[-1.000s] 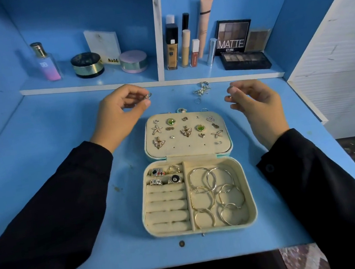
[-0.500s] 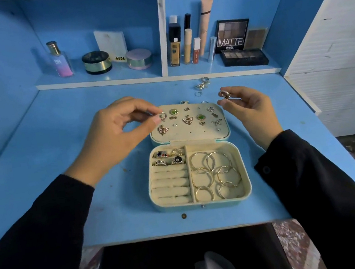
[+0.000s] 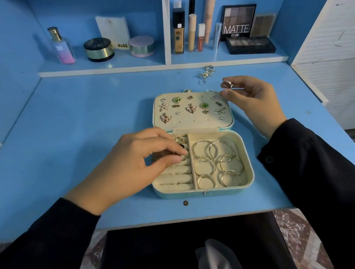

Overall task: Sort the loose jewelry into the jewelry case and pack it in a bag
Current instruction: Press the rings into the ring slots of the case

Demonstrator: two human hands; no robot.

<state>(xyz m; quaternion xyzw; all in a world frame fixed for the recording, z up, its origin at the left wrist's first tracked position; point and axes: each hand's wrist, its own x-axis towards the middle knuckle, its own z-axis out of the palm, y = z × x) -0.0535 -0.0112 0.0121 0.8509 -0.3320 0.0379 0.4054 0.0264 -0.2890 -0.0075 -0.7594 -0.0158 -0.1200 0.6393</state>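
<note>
Ring-slotting: left hand [image 3: 130,166] pinches thin ring [image 3: 184,156] into cream jewelry case [image 3: 249,169]; right hand [image 3: 252,100] pinches chunky silver ring [image 3: 227,84], likely next.

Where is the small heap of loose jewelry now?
In the head view, the heap lies on the desk, right of centre, between the open case and the shelf, beyond the right hand.

The jewelry case [image 3: 249,165] is cream inside, teal outside, on a plain blue desk [image 3: 78,126]. The hoops [image 3: 218,162] are gold; the sleeves [image 3: 311,172] are black.
</note>
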